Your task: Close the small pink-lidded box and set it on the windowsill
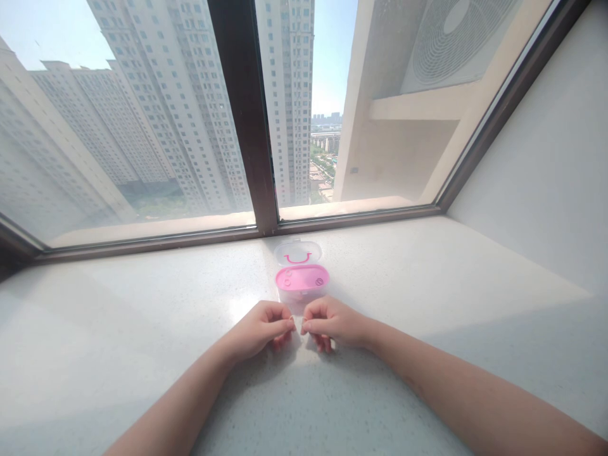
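My left hand (272,326) is closed in a pinch, thumb against forefinger. Opposite it, my right hand (327,322) pinches in the same way, with a narrow gap between the two sets of fingertips. Something small and pale may be at the fingertips, too small to make out. Just beyond both hands stands a small clear plastic box (301,295), its lid (298,253) swung back toward the window and bearing a pink curved handle. Inside the box is a pink tray (303,277). Small ring-like shapes, one of them dark, show on the tray.
A pale speckled sill (142,316) carries the box and runs up to a dark window frame (266,221). On the right rises a white wall (536,171). Tall buildings and an air-conditioner unit (456,44) are outside the glass.
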Demonstrator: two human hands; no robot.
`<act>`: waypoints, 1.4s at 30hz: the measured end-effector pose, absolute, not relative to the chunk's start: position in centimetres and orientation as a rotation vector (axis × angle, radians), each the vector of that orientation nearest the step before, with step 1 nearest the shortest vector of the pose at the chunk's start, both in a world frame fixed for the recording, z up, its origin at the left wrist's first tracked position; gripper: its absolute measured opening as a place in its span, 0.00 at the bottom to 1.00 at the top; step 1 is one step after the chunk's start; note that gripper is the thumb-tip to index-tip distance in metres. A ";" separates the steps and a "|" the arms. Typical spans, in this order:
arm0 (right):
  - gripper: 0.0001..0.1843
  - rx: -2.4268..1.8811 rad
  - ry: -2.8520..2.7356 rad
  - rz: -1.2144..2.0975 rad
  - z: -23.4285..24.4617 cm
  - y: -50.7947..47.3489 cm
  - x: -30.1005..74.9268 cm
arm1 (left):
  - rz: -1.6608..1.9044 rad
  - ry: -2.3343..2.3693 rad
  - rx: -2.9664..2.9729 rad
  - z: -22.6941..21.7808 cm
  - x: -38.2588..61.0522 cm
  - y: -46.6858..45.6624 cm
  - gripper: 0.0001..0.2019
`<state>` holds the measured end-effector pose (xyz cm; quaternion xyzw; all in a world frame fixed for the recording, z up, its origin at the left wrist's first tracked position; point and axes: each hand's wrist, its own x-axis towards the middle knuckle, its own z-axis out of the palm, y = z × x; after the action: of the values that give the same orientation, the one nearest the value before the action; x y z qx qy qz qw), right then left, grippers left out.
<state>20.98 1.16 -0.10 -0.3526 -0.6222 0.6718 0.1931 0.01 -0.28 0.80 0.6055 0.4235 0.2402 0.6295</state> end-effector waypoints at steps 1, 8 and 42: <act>0.07 -0.992 -1.747 1.887 0.0 1.1 21.0 | 0.552 0.968 1.383 0.8 0.0 -0.3 0.13; 0.07 -0.993 -1.732 1.901 0.2 1.2 20.9 | 0.565 0.964 1.361 0.6 0.1 -0.2 0.12; 0.09 -0.922 -1.600 1.979 -0.8 1.4 20.8 | 0.591 0.949 1.352 0.1 0.0 -0.2 0.15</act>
<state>20.85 1.42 -0.76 -0.3327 -0.5771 0.7140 0.2156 0.02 -0.20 0.11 0.5926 0.4159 0.2591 0.6394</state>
